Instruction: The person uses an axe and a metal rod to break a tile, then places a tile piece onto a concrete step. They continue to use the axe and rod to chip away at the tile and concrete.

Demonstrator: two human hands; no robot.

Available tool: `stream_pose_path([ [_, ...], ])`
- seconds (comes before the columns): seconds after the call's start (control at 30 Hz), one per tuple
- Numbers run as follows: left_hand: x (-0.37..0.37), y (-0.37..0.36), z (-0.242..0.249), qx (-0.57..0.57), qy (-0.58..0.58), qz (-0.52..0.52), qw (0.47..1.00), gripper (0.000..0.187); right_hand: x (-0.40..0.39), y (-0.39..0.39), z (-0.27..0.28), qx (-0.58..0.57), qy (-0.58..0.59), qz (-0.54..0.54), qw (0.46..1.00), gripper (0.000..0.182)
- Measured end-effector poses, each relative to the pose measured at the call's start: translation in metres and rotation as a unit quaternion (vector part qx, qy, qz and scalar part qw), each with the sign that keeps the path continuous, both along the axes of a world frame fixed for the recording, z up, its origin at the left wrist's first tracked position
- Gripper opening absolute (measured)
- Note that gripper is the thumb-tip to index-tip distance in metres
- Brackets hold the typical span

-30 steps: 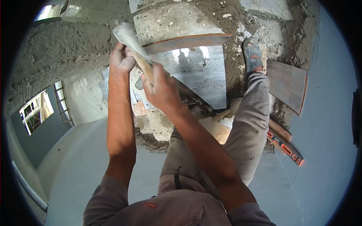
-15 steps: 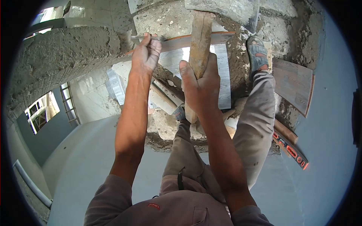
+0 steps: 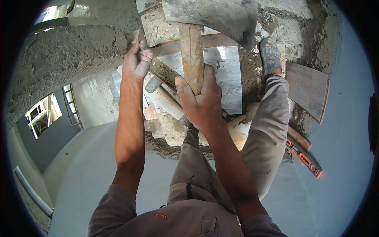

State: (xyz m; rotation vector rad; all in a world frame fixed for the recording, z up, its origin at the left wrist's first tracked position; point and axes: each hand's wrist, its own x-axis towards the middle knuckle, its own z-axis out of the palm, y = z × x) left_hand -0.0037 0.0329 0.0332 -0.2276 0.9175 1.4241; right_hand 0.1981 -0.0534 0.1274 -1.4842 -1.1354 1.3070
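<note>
My right hand (image 3: 201, 100) is closed round the wooden handle (image 3: 192, 55) of an axe. Its broad grey metal head (image 3: 211, 14) is at the top of the view, the flared edge on the right. My left hand (image 3: 138, 59), by the rough cement ledge, is closed on a short chisel (image 3: 143, 45); only its grey end shows between the fingers. Below that hand, a hammer with a grey metal head (image 3: 153, 85) lies among board pieces. Under the axe handle is a grey wood-patterned tile (image 3: 229, 75), with a brown-edged strip (image 3: 213, 41) behind it.
A rough cement ledge (image 3: 75, 51) runs along the left. Another wood-patterned tile (image 3: 306, 89) leans beyond my sandalled foot (image 3: 270, 57). A spirit level (image 3: 304, 158) with orange parts lies at lower right. Broken concrete (image 3: 290, 33) and dirt surround the work spot.
The axe has moved left and closer, so more of its head shows. My left hand has shifted left and slightly down, turning the chisel end-on. The hammer head has come into view.
</note>
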Motion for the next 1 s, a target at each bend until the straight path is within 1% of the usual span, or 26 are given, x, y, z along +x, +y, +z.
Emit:
stream_pose_path([
  [0.03,0.003,-0.003,0.001,-0.018,0.031,-0.016,0.999,0.008,-0.003,0.0,0.001,0.038,0.012,0.008,0.999,0.033],
  [0.07,0.006,-0.005,0.003,-0.016,0.03,-0.014,0.999,0.008,-0.007,-0.001,-0.001,0.04,0.012,0.01,0.999,0.033],
  [0.13,0.011,-0.005,0.006,0.015,0.051,-0.05,0.997,0.007,-0.012,-0.003,-0.005,0.085,0.005,-0.009,0.996,0.035],
  [0.17,0.013,-0.005,0.005,0.012,0.054,-0.029,0.998,0.008,-0.012,-0.005,-0.006,0.084,0.003,-0.007,0.996,0.035],
  [0.23,0.013,-0.004,0.006,0.002,0.064,-0.02,0.998,0.008,-0.01,-0.007,-0.005,0.037,-0.001,0.005,0.999,0.036],
  [0.33,0.011,-0.004,0.005,-0.008,0.074,-0.014,0.997,0.009,-0.006,-0.008,-0.004,0.005,0.001,0.013,1.0,0.035],
  [0.43,0.011,-0.003,0.007,-0.01,0.068,-0.006,0.998,0.009,-0.006,-0.008,-0.007,-0.003,-0.001,0.008,1.0,0.034],
  [0.5,0.012,-0.002,0.008,-0.014,0.063,0.005,0.998,0.01,-0.006,-0.007,-0.005,-0.001,-0.012,0.005,1.0,0.034],
  [0.57,0.012,-0.001,0.009,-0.018,0.08,-0.014,0.997,0.01,-0.01,-0.009,-0.006,0.002,-0.022,0.002,1.0,0.034],
  [0.63,0.006,0.0,0.006,-0.014,0.083,-0.021,0.996,0.01,-0.023,-0.017,-0.016,0.047,-0.038,-0.066,0.996,0.035],
  [0.67,0.003,0.001,0.005,-0.011,0.086,-0.028,0.996,0.01,-0.033,-0.022,-0.028,0.047,-0.039,-0.065,0.996,0.035],
  [0.73,0.011,0.001,0.019,-0.018,0.095,-0.03,0.995,0.011,-0.054,-0.028,-0.052,0.02,-0.003,-0.022,1.0,0.034],
  [0.77,0.016,0.002,0.025,-0.022,0.102,-0.034,0.994,0.011,-0.057,-0.023,-0.063,-0.041,-0.081,0.098,0.991,0.033],
  [0.8,0.018,0.005,0.027,-0.015,0.101,-0.037,0.994,0.011,-0.055,-0.019,-0.06,-0.035,-0.083,0.094,0.991,0.033],
  [0.87,0.015,0.002,0.023,-0.008,0.107,-0.022,0.994,0.012,-0.053,-0.021,-0.053,0.029,-0.067,0.069,0.995,0.029],
  [0.9,-0.007,0.001,-0.001,0.016,0.09,-0.055,0.994,0.012,-0.052,-0.025,-0.047,0.081,-0.067,0.035,0.994,0.028],
  [0.93,-0.016,-0.001,-0.006,0.01,0.089,-0.055,0.994,0.012,-0.053,-0.03,-0.046,0.075,-0.068,0.036,0.994,0.028],
  [1.0,-0.025,-0.003,-0.011,0.046,-0.003,-0.054,0.997,0.011,-0.058,-0.032,-0.043,0.152,-0.008,-0.057,0.987,0.028],
])
